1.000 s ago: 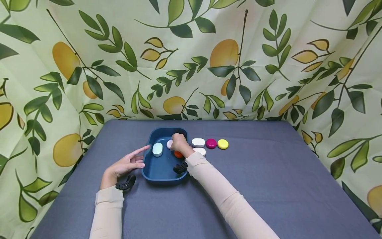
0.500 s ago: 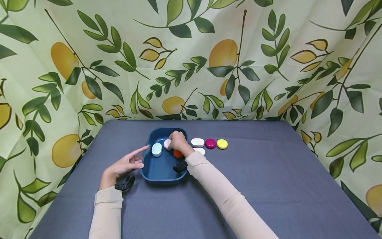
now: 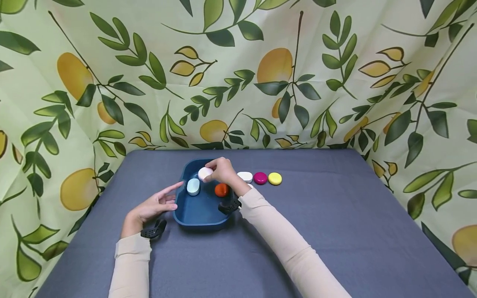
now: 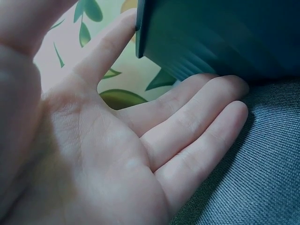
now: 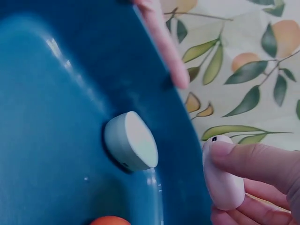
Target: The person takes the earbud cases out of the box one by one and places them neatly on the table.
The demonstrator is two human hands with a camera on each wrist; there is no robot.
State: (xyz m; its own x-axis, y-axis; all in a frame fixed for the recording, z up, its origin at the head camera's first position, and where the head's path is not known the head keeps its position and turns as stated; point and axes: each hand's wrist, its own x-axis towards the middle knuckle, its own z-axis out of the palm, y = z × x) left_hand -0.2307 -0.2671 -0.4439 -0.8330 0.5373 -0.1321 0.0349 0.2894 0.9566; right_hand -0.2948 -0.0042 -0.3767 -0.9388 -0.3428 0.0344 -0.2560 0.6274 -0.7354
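Note:
My right hand [image 3: 222,170] pinches a small pale pink rounded case [image 5: 223,180] between thumb and fingers, raised over the far part of a blue basin [image 3: 199,215]. A tiny dark slot shows near the case's end in the right wrist view. My left hand [image 3: 150,207] lies at the basin's left side, with the index finger at the rim and other fingertips against the outer wall in the left wrist view [image 4: 187,122]. Inside the basin sit a pale mint rounded case [image 3: 193,187] by the left wall and an orange round object [image 3: 221,190] on the right.
Right of the basin lie a white oval case [image 3: 245,177], a magenta round one [image 3: 260,178] and a yellow round one [image 3: 275,179]. Another white one is mostly hidden behind my right wrist. A leaf-patterned cloth [image 3: 231,41] hangs behind the grey table [image 3: 335,207].
My right hand has lifted the pale pink case from the basin floor, moving it up and slightly left. The orange object is more exposed. My left hand stays at the basin's side.

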